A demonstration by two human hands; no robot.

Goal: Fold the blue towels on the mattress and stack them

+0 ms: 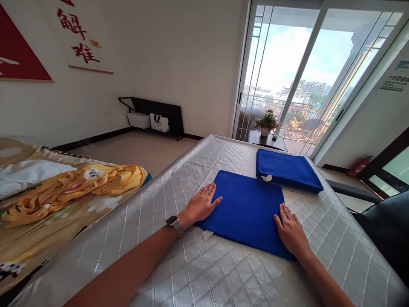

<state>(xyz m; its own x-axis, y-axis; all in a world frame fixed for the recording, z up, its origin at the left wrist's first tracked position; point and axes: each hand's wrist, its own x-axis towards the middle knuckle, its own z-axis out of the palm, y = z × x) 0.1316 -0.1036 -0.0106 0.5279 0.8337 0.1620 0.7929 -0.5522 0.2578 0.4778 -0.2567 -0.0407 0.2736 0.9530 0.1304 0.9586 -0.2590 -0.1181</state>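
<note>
A flat blue fabric panel [246, 209] lies on the silver quilted mattress [230, 268], with a white label at its near left corner. My left hand [203, 204], a watch on its wrist, rests flat along the panel's left edge, fingers stretched out. Along the right edge lies my right hand [289, 226], also flat with its fingers extended and the thumb on the cloth. Just beyond the panel is a folded blue fabric stack [287, 168], thicker, with a white tag at its near left corner. Whether the panel is one layer or folded, I cannot tell.
To the left, a second bed holds a rumpled yellow cloth [105, 181] and a white pillow [35, 172]. Past the mattress, a potted plant [266, 121] stands on a small dark table before the sliding glass door. A black object [386, 234] sits at the right.
</note>
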